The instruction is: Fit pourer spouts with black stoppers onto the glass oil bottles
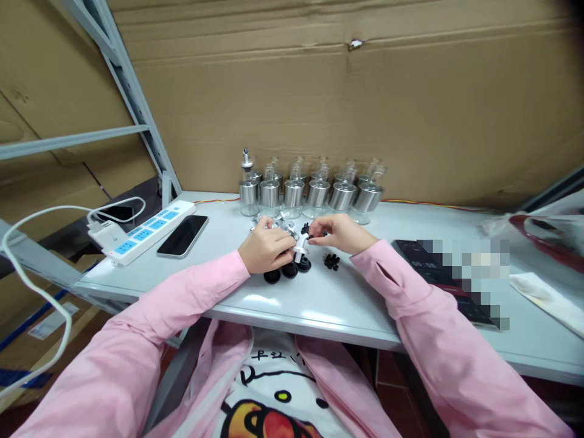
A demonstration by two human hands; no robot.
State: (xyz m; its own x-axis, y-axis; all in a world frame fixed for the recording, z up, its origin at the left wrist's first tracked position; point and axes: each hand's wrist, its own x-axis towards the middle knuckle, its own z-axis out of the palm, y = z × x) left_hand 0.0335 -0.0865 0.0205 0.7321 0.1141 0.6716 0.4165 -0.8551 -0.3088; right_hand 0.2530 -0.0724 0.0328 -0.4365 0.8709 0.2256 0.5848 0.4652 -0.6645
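My left hand is closed on a silver bottle pourer, whose spout points up and to the right. The fingertips of my right hand are pinched at the spout's tip, around a small black piece that is mostly covered. Several round black stoppers lie on the table below my left hand. More silver pourers lie behind that hand, partly hidden by it. A little pile of small black caps sits below my right hand, and other black caps lie between both hands.
Behind my hands stand rows of glass bottles with steel sleeves; the leftmost carries a pourer. A phone and a power strip lie at left. At right are a dark device with a timer and a plastic bag.
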